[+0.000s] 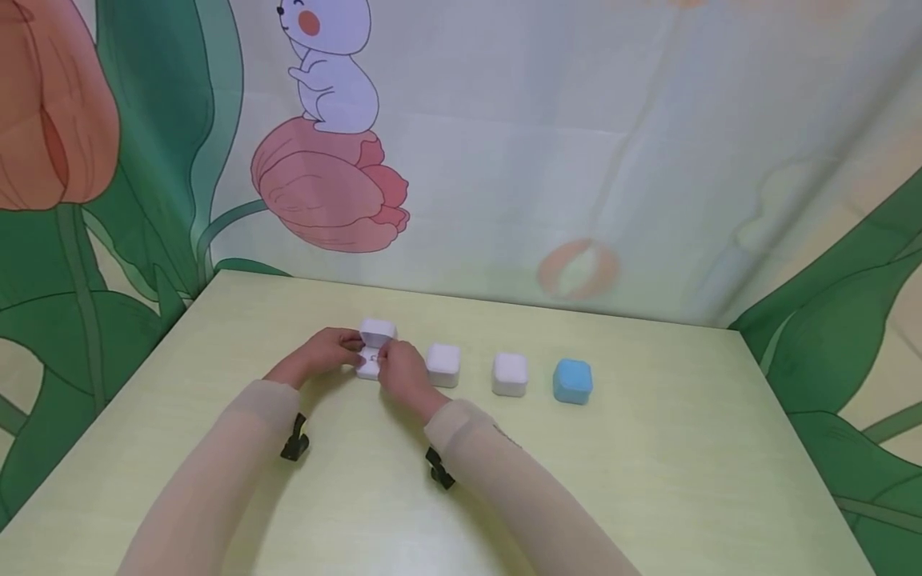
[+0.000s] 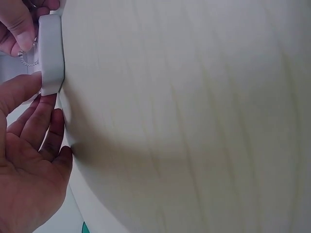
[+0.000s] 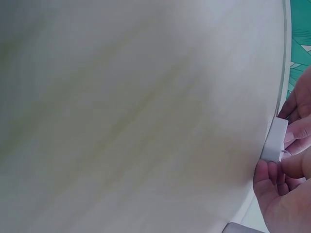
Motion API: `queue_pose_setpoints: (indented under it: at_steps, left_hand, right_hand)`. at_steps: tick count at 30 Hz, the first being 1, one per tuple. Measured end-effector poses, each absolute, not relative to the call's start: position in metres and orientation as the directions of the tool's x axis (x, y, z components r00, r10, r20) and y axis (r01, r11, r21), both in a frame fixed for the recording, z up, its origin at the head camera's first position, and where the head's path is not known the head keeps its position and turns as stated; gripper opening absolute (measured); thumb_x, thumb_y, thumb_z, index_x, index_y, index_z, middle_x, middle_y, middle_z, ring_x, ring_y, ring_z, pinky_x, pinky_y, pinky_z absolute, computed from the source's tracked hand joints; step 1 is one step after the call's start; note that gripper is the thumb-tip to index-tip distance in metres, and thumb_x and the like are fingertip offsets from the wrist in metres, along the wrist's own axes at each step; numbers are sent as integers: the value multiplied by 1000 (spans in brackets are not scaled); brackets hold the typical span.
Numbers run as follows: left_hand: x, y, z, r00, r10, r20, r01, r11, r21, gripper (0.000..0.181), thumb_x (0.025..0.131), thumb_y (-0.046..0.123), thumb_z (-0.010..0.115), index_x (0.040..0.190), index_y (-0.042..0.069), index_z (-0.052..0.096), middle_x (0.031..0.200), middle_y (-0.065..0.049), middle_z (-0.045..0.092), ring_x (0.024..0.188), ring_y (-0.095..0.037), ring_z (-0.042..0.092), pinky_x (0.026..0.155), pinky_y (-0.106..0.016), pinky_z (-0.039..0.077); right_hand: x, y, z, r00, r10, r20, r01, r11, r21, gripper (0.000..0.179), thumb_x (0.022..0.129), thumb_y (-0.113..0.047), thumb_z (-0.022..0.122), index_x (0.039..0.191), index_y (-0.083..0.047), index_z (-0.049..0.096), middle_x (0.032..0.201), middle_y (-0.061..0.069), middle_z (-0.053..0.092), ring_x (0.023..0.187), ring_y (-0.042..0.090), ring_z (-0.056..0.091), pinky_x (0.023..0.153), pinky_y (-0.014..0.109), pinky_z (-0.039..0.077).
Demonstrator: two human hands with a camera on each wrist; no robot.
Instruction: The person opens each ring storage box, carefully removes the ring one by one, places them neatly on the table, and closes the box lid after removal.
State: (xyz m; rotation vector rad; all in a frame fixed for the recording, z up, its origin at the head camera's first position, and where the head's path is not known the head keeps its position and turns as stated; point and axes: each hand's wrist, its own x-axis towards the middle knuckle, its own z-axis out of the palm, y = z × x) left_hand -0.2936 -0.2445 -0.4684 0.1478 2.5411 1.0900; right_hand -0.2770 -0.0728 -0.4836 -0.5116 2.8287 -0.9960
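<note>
At the open box (image 1: 378, 333), ring (image 2: 29, 64), partly hidden by right hand (image 1: 407, 376)

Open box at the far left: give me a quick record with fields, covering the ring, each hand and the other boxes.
Open box: white, lid raised
Ring: silvery, at the open box
Left hand: grips the box's left side
Right hand: pinches the ring
Closed boxes: nearer white box, farther white box, then blue box at far right
</note>
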Motion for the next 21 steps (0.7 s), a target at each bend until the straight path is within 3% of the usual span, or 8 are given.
queue_pose_setpoints:
  at_steps: [10,21]
  left_hand:
    - [-296,-244,-470,-924,234,-303,-53,705,707,65,97,15,61,152,-11,37,155,-28,45,149,-45,38,124,-57,33]
    - [-296,-247,-470,-907,260,-332,-70,684,726,70,99,18,61,155,-10,31,158,-27,40,153,-46,31,127,-59,25]
  right_hand:
    - [-278,-66,-483,-958,-282,45,-230,667,-709,16,99,-4,56,103,2,71,102,16,75,92,24,67,82,27,55]
    - [-277,-60,-478,-981,-193,9,-123,589,-798,16,97,-8,62,103,2,74,101,15,75,86,17,62,77,20,51]
